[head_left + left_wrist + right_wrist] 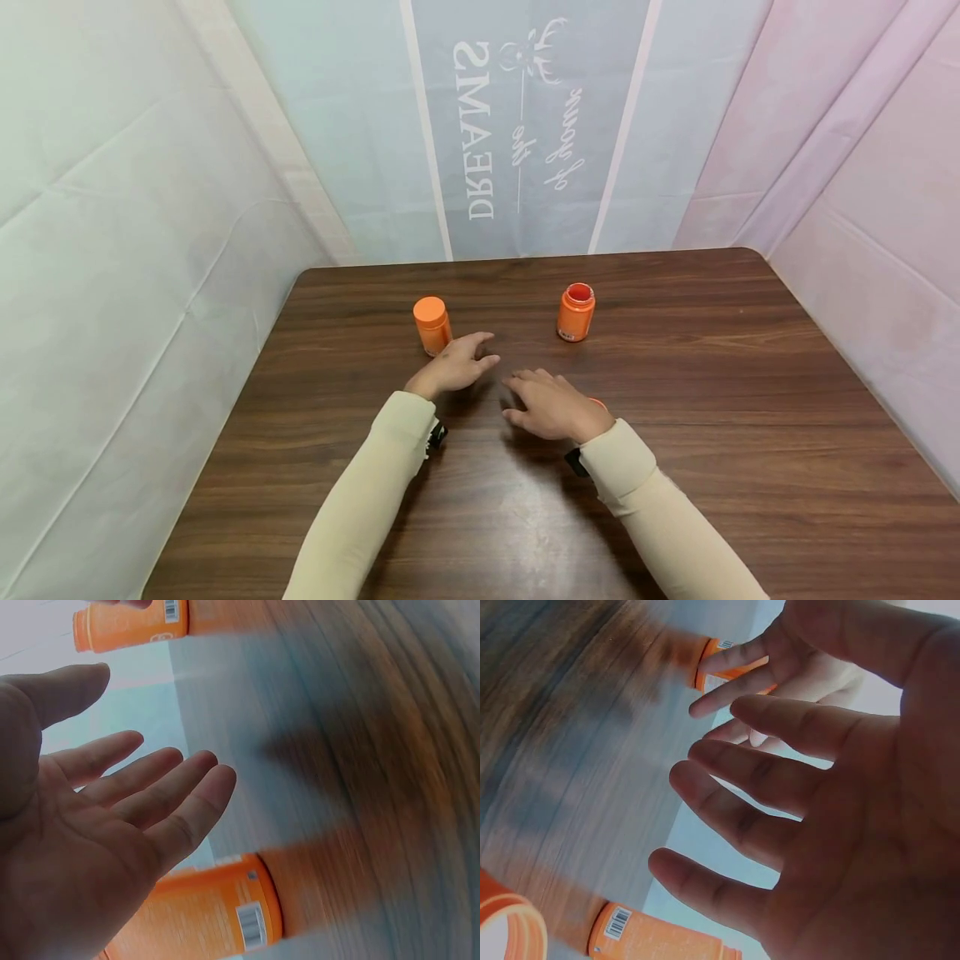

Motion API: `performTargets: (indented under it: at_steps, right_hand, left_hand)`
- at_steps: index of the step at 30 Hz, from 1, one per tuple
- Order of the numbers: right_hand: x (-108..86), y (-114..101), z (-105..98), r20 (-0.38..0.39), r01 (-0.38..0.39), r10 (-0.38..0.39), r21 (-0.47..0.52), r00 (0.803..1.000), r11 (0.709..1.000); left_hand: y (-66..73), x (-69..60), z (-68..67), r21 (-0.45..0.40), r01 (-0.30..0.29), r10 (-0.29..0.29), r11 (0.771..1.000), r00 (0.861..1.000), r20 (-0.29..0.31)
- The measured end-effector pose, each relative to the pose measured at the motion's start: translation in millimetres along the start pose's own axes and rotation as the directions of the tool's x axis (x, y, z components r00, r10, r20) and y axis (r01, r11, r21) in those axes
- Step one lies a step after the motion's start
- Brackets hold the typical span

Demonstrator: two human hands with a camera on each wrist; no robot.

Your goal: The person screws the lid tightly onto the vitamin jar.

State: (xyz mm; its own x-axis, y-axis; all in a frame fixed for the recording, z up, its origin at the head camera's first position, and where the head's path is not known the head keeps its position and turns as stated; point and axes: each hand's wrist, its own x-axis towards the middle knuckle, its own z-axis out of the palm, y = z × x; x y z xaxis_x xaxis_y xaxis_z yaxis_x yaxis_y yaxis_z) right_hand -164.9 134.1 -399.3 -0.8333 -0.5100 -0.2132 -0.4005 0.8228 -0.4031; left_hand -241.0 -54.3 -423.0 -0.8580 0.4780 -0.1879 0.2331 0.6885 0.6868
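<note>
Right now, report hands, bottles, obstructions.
Left hand, right hand empty. Capped orange bottle, open orange bottle both upright. Head view: right hand partly hides orange lid.

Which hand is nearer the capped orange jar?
Left. The left hand is close in front of the capped orange jar; the right hand is farther off, to its right.

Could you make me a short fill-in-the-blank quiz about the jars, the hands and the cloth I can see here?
1. The lidded jar and the open jar are both coloured ____.
2. From the person's side, the open jar stands to the ____ of the lidded jar.
3. The left hand and the right hand are both holding ____.
4. The large capital letters on the hanging cloth spell ____.

Missing words: orange; right; nothing; DREAMS.
</note>
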Motion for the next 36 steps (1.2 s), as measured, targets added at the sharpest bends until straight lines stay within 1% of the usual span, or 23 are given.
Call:
performTargets:
  at_steps: [4,7,11,15,21,28,36]
  right_hand:
    - [-6.4,2.5,1.6,0.001,-0.001,0.001,-0.013,1.0,1.0]
    - [-10.1,4.4,2.4,0.007,0.0,0.0,-0.015,1.0,1.0]
    - [-14.1,6.9,3.2,0.009,0.006,-0.006,-0.012,1.0,1.0]
    - [-17.6,9.5,4.3,0.0,0.005,-0.005,-0.019,1.0,1.0]
    - [-23.3,12.7,4.2,-0.01,-0.012,0.012,-0.03,1.0,0.999]
    - [-30.0,16.7,2.6,-0.005,-0.023,0.023,-0.01,1.0,1.0]
    - [-37.2,20.9,1.8,-0.019,-0.039,0.038,-0.041,0.999,0.998]
  left_hand:
    - [6.0,6.1,4.3,0.001,-0.017,0.016,1.0,1.0,0.007]
    - [9.5,9.3,7.3,0.012,-0.017,0.017,1.0,1.0,0.014]
    - [12.6,13.4,10.3,0.048,-0.017,0.016,0.999,1.0,0.023]
    - [16.0,17.5,11.9,0.055,-0.024,0.023,0.998,0.999,0.023]
    - [20.9,23.2,15.5,0.038,-0.027,0.027,0.999,1.0,0.016]
    - [24.3,29.6,24.0,-0.022,-0.025,0.026,0.999,1.0,0.016]
    - [35.8,36.6,28.1,0.008,-0.012,0.012,1.0,1.0,0.012]
